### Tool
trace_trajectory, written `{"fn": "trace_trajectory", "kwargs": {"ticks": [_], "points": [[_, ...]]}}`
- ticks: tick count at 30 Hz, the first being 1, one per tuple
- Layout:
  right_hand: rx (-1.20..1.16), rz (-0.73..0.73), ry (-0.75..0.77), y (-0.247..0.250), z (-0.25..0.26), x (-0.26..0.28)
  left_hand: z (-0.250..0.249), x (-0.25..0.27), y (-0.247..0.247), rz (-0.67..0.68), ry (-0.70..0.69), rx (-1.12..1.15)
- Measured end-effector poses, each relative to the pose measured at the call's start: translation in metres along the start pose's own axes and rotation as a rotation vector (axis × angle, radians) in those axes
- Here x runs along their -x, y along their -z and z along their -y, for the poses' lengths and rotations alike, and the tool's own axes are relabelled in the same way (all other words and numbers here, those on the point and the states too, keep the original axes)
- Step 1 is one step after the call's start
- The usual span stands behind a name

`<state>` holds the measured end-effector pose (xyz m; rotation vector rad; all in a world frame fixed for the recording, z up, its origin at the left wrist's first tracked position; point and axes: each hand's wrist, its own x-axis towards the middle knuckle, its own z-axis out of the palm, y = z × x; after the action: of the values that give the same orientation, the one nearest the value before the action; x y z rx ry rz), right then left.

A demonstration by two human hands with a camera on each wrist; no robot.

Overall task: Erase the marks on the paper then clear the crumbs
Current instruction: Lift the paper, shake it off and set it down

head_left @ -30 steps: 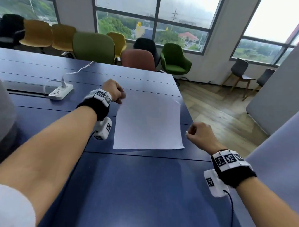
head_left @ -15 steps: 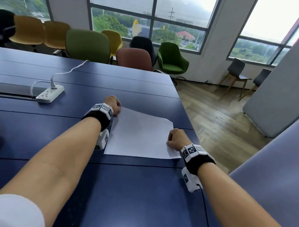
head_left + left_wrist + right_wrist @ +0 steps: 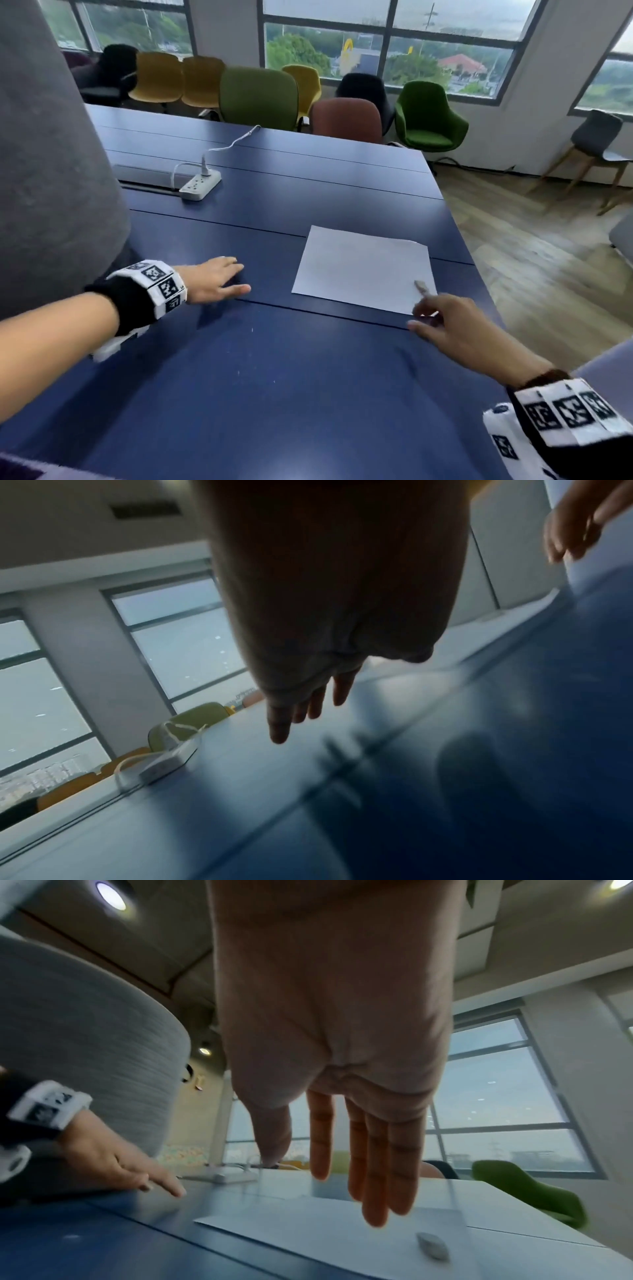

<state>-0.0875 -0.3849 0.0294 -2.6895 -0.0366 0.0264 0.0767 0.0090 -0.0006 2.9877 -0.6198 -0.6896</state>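
Right hand [image 3: 455, 329]: fingers [image 3: 375, 1164] straight and spread, holding nothing, above the near right corner of the paper.
Left hand [image 3: 214, 279]: fingers extended, palm down on the tabletop [image 3: 274, 377], left of the paper.
Eraser [image 3: 422, 287]: lies free on the paper's near right corner.
Paper [image 3: 359, 270]: flat on the tabletop.

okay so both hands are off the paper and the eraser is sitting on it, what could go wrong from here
The paper lies free, with the left hand flat on the table well away from it, so rubbing or sweeping might slide or crease it. The eraser rests near the paper's near right corner, close to the table edge; the right hand, open just behind it, could knock it off.
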Motion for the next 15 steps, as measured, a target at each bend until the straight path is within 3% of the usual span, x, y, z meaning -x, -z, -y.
{"fn": "trace_trajectory", "kwargs": {"ticks": [3, 6, 10, 15], "points": [[0.023, 0.064, 0.066, -0.014, 0.014, 0.042, -0.004, 0.027, -0.026, 0.098, 0.038, -0.070], [-0.018, 0.019, 0.087, -0.032, 0.018, 0.067, -0.024, 0.030, -0.040, 0.089, -0.014, -0.093], [-0.126, -0.038, 0.045, -0.056, 0.017, 0.086, -0.056, 0.032, -0.052, 0.078, -0.196, -0.174], [-0.235, -0.059, 0.007, -0.068, 0.030, 0.110, -0.076, 0.062, -0.073, 0.114, -0.570, -0.293]]}}
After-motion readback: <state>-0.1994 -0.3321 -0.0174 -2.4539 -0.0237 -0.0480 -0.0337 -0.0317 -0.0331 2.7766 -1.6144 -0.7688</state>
